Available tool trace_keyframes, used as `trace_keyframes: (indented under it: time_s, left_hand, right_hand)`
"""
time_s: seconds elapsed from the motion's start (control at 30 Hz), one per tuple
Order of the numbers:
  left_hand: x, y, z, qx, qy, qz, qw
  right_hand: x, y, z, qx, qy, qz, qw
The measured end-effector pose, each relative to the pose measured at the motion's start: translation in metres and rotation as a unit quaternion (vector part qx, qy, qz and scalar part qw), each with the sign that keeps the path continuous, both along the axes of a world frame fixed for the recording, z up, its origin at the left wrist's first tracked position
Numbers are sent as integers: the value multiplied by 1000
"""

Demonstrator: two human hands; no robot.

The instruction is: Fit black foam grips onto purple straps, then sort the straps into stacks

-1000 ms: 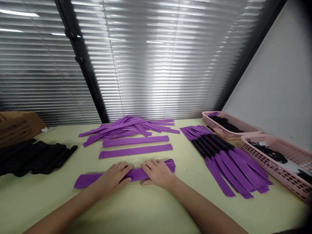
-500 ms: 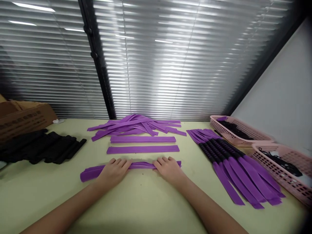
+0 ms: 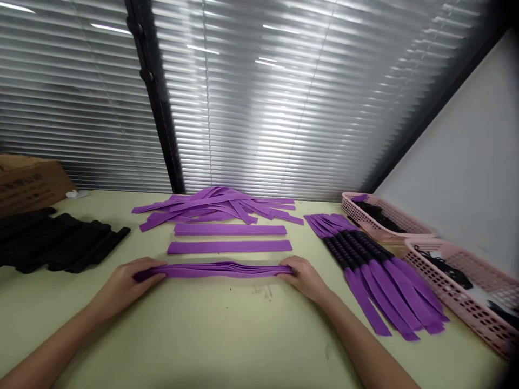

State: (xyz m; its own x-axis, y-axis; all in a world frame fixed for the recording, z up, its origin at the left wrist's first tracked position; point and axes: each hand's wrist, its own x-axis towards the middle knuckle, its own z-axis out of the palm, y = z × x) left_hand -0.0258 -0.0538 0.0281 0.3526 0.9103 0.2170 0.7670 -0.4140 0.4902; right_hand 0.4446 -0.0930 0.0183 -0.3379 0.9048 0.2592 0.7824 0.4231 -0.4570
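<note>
A stack of purple fabric strips (image 3: 223,269) stretches lengthwise between my two hands, low over the pale yellow-green table (image 3: 227,340). My left hand (image 3: 132,282) pinches the left end between thumb and fingers. At the other end, my right hand (image 3: 303,275) grips the stack the same way. The strips fan slightly apart in the middle. Just beyond them lie two flat, neat purple strips (image 3: 230,247), parallel to the held stack. Farther back is a loose, crossed pile of purple strips (image 3: 219,205).
On the right lie several purple strip bundles (image 3: 359,251) with black bound middles. Two pink baskets (image 3: 430,246) holding black items stand beside them. Folded black fabric pieces (image 3: 60,243) and a cardboard box (image 3: 32,183) are on the left. Window blinds (image 3: 251,108) rise behind.
Both hands have moved outward from the middle of the strip stack to its ends. The stack, bunched and skewed at its left end before, is now straighter. The view has shifted slightly.
</note>
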Motion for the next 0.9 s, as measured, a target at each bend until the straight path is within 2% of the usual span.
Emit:
trace_keyframes:
  time_s: [0.13, 0.23, 0.47, 0.73, 0.9]
  left_hand:
    - [-1, 1, -7, -6, -63, 82, 995]
    - [-1, 1, -9, -24, -86, 104, 991]
    - [3, 2, -9, -29, -139, 65, 988]
    - [3, -1, -2, -53, -93, 23, 994]
    - [4, -2, -1, -29, -82, 8, 996]
  right_hand:
    - [-4, -1, -3, -4, 2, -2, 1000]
    - [-7, -3, -2, -22, 9, -10, 1000]
    - [-18, -5, 1, -57, 97, 4, 994]
    - [-9, -4, 6, -70, 79, 22, 994]
    - [1, 0, 6, -62, 104, 17, 992]
